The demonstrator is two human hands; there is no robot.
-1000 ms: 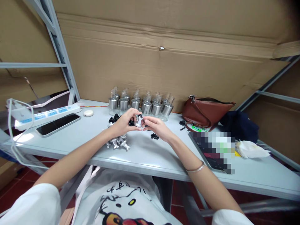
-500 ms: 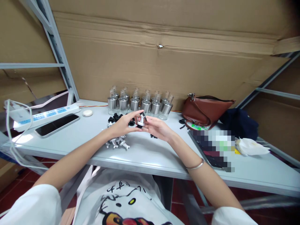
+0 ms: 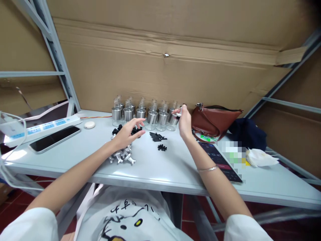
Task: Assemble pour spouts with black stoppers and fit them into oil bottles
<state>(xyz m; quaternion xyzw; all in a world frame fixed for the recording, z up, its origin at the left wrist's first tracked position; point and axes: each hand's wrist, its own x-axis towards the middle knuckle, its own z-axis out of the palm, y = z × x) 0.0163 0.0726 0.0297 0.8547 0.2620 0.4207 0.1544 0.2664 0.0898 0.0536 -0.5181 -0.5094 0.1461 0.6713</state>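
My right hand (image 3: pixel 185 124) is raised at the right end of the bottle rows, its fingers closed on a small silver-and-black pour spout (image 3: pixel 178 115). Most of that spout is hidden behind the fingers. My left hand (image 3: pixel 126 134) hovers with fingers apart over the left part of the table and holds nothing. Beneath it lies a pile of silver spout pieces (image 3: pixel 123 156), partly covered by the hand. Black stopper-like pieces (image 3: pixel 117 129) sit just behind. Between my hands are thin black pieces (image 3: pixel 157 137) and a cluster of tiny black pieces (image 3: pixel 162 147).
Several glass bottles with steel sleeves (image 3: pixel 152 117) line the back of the white table (image 3: pixel 155 167). Leftward are a phone (image 3: pixel 55 139), a power strip (image 3: pixel 47 126) and a round white object (image 3: pixel 89 125). A brown bag (image 3: pixel 217 122) and a tablet-like screen (image 3: pixel 223 164) stand right.
My hands have parted. The right hand has carried the spout up and right toward the bottles; the left has let go and drawn back left. The thin black pieces are now uncovered.
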